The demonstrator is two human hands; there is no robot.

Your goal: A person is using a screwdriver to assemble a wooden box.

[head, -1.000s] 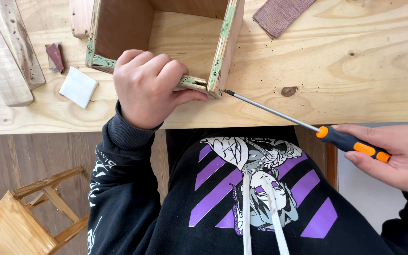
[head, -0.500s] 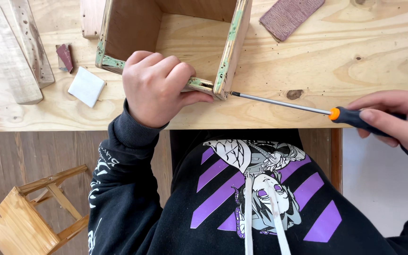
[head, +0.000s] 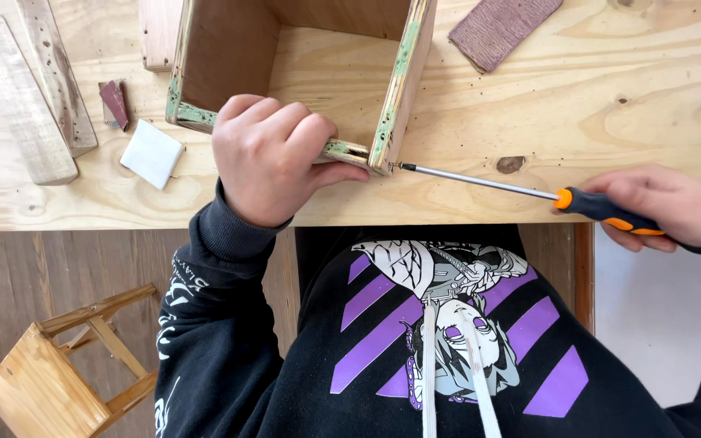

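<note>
Broadly, the plywood workbench (head: 659, 97) fills the upper half of the frame, and on it at upper centre sits an open wooden box (head: 342, 77) with green-flecked edges. The left hand (head: 273, 154) is curled over the box's near wall, fingers together and clamped on it, thumb underneath. A screwdriver (head: 521, 191) lies nearly level across the right of the frame, its long axis running left to right, the tip pointing left and touching the box's lower right corner. The right hand (head: 671, 207) at the right edge has its fingers wrapped tight around the orange and black handle. A white square block (head: 152, 152) lies left of the box.
</note>
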